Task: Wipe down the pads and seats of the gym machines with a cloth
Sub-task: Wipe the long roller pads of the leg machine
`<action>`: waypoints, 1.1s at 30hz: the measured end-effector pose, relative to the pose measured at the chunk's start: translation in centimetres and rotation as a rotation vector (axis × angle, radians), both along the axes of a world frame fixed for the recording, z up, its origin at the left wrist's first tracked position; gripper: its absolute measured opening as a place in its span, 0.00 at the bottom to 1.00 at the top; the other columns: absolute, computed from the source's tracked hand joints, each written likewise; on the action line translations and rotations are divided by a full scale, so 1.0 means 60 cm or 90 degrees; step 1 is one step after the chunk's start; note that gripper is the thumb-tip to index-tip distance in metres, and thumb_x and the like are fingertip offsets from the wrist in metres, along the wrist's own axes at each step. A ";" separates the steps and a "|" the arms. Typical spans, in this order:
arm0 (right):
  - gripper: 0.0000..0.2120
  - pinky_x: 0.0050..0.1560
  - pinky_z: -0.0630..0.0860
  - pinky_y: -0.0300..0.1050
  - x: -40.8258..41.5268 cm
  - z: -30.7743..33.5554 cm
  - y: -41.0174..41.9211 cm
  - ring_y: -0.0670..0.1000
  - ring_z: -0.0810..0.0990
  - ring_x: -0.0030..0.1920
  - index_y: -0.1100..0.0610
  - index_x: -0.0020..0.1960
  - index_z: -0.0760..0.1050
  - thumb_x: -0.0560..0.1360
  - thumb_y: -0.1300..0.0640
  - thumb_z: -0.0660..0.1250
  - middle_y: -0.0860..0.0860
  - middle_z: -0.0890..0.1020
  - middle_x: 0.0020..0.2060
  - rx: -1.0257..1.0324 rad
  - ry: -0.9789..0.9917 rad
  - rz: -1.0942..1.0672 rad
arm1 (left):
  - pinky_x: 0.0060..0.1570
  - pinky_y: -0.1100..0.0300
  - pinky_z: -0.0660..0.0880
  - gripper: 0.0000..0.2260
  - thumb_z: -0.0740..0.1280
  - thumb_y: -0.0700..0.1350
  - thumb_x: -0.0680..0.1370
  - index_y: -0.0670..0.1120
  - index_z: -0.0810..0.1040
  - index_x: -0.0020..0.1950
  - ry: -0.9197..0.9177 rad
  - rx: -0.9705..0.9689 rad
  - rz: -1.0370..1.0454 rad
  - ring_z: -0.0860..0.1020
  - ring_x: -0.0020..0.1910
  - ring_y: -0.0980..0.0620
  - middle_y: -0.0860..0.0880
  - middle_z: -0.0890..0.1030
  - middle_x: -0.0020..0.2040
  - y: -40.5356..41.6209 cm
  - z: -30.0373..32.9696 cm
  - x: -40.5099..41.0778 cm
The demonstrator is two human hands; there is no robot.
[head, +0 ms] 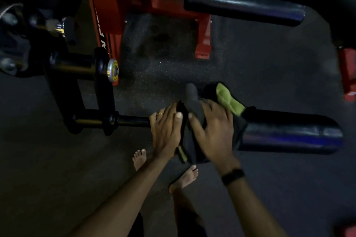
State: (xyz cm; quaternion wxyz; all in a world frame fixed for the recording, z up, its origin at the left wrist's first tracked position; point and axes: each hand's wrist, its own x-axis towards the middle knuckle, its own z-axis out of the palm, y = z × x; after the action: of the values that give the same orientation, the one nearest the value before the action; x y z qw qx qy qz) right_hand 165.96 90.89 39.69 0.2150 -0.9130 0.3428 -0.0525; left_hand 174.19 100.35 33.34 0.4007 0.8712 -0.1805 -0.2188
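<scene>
The right hand (212,131) lay spread, palm down, on a dark cloth (194,106) draped over the near roller pad (289,132) of the gym machine, fingers splayed and pressing the fabric flat rather than gripping it. The cloth sat directly beneath this hand and bunched up beyond its fingertips, where a green part of the cloth (228,100) stuck out past the far side of the pad. More dark fabric hung down the near face of the pad below the palm. A black band (233,176) circled the right wrist.

The left hand (165,127) rested just beside the right, at the left end of the same pad, fingers extended and lying over the edge of the cloth; its thumb nearly met the right thumb across a fold of fabric. A ring (159,114) showed on one finger. I could not tell whether this hand pinched the cloth or merely rested on it.

The pad extended to the right of both hands, bare and shiny. To the left, a black bar (133,120) ran from the pad to the machine's arm. A second roller pad (244,4) lay farther off, near the red frame (107,5). Two bare feet (185,177) stood on the dark floor (57,159) below the hands.
</scene>
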 end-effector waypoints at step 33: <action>0.19 0.57 0.71 0.55 -0.088 -0.003 -0.178 0.62 0.79 0.49 0.57 0.44 0.79 0.73 0.43 0.58 0.58 0.83 0.43 -0.056 0.107 -0.198 | 0.71 0.48 0.63 0.26 0.50 0.62 0.82 0.50 0.80 0.63 0.187 0.019 0.051 0.74 0.65 0.45 0.47 0.80 0.62 -0.031 0.037 0.042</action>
State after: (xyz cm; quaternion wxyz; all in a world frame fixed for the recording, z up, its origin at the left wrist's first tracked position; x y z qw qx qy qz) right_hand 160.69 80.20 39.52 0.1346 -0.8587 0.4940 -0.0234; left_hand 176.70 98.48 35.56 0.4182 0.8421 -0.0820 -0.3305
